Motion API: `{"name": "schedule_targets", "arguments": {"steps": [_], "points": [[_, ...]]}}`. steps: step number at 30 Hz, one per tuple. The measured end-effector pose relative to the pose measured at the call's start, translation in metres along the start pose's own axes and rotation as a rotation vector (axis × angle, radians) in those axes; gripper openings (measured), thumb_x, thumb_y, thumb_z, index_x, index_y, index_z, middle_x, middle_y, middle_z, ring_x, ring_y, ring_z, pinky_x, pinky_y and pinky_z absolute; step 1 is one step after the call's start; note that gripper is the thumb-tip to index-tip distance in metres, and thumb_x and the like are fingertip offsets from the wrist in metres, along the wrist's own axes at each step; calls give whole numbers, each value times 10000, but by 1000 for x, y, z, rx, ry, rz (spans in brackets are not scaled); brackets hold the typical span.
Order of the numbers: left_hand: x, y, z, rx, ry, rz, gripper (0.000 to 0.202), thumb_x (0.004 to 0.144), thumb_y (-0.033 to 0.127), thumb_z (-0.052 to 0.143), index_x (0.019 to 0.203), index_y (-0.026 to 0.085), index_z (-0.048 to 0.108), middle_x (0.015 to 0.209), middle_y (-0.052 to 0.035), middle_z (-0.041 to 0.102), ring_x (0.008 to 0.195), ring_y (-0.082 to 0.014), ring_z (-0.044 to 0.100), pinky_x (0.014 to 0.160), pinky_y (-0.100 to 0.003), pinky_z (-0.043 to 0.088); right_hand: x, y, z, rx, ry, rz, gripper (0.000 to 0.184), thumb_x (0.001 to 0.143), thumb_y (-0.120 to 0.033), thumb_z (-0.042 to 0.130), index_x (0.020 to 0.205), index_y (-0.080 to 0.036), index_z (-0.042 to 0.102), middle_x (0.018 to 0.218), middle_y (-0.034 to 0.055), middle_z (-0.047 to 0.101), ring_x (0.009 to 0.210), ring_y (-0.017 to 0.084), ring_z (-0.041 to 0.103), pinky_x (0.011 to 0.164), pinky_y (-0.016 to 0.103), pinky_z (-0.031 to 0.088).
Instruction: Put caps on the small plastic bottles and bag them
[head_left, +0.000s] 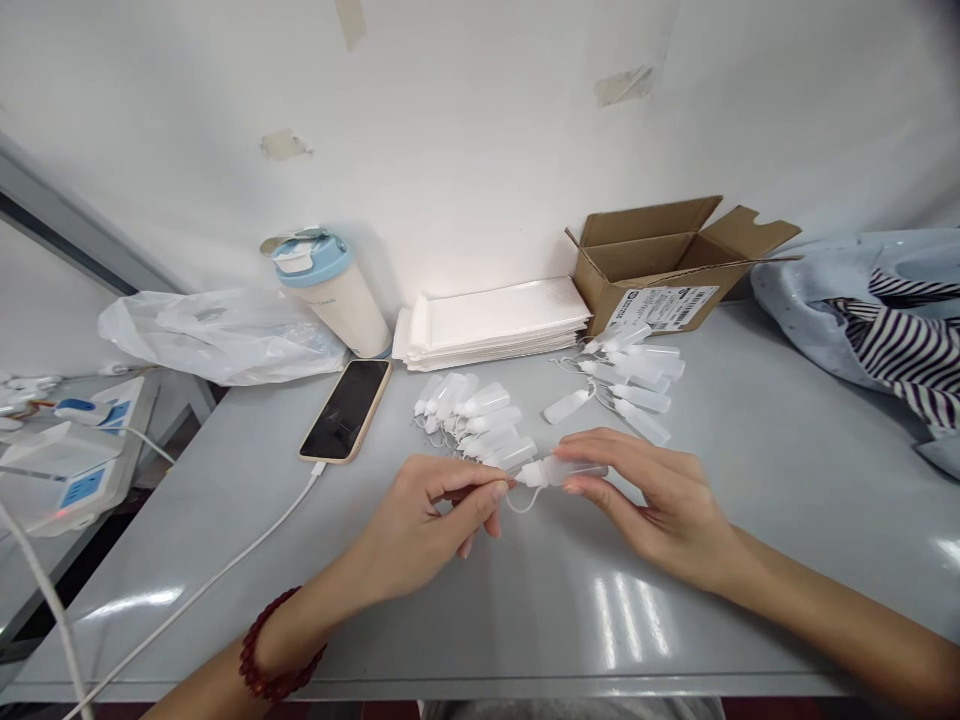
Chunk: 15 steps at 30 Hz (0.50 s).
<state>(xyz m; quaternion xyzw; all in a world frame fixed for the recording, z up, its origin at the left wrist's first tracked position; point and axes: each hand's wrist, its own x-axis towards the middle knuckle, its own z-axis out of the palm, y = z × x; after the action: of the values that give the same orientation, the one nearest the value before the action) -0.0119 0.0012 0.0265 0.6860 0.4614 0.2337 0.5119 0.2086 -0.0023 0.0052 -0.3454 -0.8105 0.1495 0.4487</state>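
Head view: a translucent plastic dropper bottle (561, 470) is being held level above the grey tabletop (757, 620) between both hands. Its body is being grasped by the fingers (592, 468) of the right hand (656, 510), while the nozzle end is being pinched by the fingers (487, 490) of the left hand (416, 525). A thin white cord loop (521, 505) is being left hanging below the nozzle. A light, even pinch is judged preferable, so that the soft bottle is not being crushed and the loop is not being snagged.

Loose corded bottles (469, 412) are lying just ahead of the left hand, and a second group (630, 375) is lying ahead of the right, so elbow-wide sweeps forward are considered unwise. A charging cable (225, 570) is being routed past the left forearm to a phone (346, 410). Grey tabletop is extending between the hands and the near edge, which is judged the safest working room. A cardboard box (652, 255) is standing beyond the bottles.
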Motion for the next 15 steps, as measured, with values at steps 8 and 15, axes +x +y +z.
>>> {"name": "schedule_targets", "arguments": {"steps": [8,15], "points": [[0,1,1,7,5,-9,263,877,290,493,918,169,723,591,2,601,428,-76,455,433,-200,386,-3,2,4,16,13,-15,213,867,-146,544,1061,-206,608,869,56,708,778,171,681,654,286,577],[1,0,2,20,18,6,240,873,269,498,864,180,721,573,18,590,418,-68,456,425,-190,375,-5,1,6,18,-3,-12,198,871,-134,539,1044,-198,610,874,63,706,790,176,679,670,296,576]]}}
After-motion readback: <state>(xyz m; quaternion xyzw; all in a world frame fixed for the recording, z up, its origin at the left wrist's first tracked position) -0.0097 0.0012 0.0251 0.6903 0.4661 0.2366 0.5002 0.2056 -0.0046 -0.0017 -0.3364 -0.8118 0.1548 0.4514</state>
